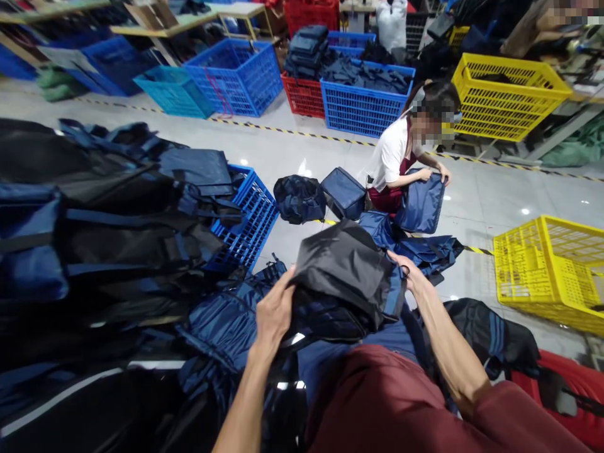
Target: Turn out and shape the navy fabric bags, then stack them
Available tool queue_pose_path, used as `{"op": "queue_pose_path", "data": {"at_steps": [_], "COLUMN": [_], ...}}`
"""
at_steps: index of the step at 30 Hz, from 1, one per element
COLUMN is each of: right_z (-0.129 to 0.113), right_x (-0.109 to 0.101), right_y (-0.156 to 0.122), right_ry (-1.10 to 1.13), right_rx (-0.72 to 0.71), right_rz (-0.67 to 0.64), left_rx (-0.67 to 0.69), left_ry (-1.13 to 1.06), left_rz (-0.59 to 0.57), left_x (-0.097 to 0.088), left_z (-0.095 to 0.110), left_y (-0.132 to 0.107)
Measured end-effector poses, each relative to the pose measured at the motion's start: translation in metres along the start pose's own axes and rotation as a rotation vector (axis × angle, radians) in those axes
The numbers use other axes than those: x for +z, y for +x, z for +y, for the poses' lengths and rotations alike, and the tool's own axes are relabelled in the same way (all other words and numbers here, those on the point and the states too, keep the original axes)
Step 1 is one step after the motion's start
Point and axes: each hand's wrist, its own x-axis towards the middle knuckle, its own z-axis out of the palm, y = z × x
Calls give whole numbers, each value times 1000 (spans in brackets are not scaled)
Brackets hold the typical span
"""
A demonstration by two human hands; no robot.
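Fingers (289,277) of the left hand (274,311): gripping the left edge of the black bag (344,264); some tips are hiding behind the cloth.
Right hand (411,275): holding the black bag by its right side, near the far corner, beside a navy strip (393,294); how firmly it is pressing, I cannot tell.
Black bag: lying between both hands, in front of the maroon clothing (391,402); whether anything below is bearing its weight, I am not making out.
Handling: in my judgement the limp cloth is calling for an even spread, both hands pulling gently outward at matching height; a one-sided tug would be risking a twist or a fold.
Navy strip: I am advising that it be lying flat, clear of the right fingers, since it could be snagging.
Bag pile (117,245): spreading left of the black bag.
Blue crate (255,217): standing beyond the black bag, to its left.
Yellow crate (523,270): standing right of the black bag.
Co-worker (389,151): crouching beyond the black bag, handling a navy case (422,204).
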Motion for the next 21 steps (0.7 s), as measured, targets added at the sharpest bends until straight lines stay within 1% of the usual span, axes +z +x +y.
{"op": "queue_pose_path", "data": {"at_steps": [2,3,4,5,6,7,8,9,10,12,14,16,18,19,21], "right_z": [0,5,14,26,39,53,65,74,80,80,69,54,41,37,32], "right_x": [2,3,4,5,5,4,1,-2,-7,-17,-25,-29,-27,-23,-15], "right_y": [-11,-15,-19,-22,-24,-24,-24,-23,-23,-23,-26,-29,-30,-29,-24], "right_ry": [72,98,118,134,150,165,176,179,174,153,133,117,79,51,-10], "right_rx": [8,26,40,47,40,19,-13,-48,-81,-129,-165,-183,-136,-95,-30], "right_rz": [-75,-99,-108,-101,-80,-49,-19,5,19,20,8,4,33,77,178], "left_rx": [-24,-22,-17,-26,-41,-56,-71,-90,-108,-141,-166,-191,-232,-253,-287], "left_ry": [7,10,12,23,51,70,85,101,113,125,114,60,-37,-92,-142], "left_rz": [100,110,67,-32,-151,-235,-273,-283,-269,-256,-289,-311,-268,-238,-193], "left_x": [-18,-24,-26,-24,-18,-9,1,12,21,31,30,24,20,20,26], "left_z": [-29,-45,-61,-74,-85,-94,-99,-102,-103,-101,-97,-88,-71,-60,-35], "left_y": [-20,-34,-50,-67,-83,-96,-107,-114,-117,-114,-106,-97,-91,-89,-87]}}
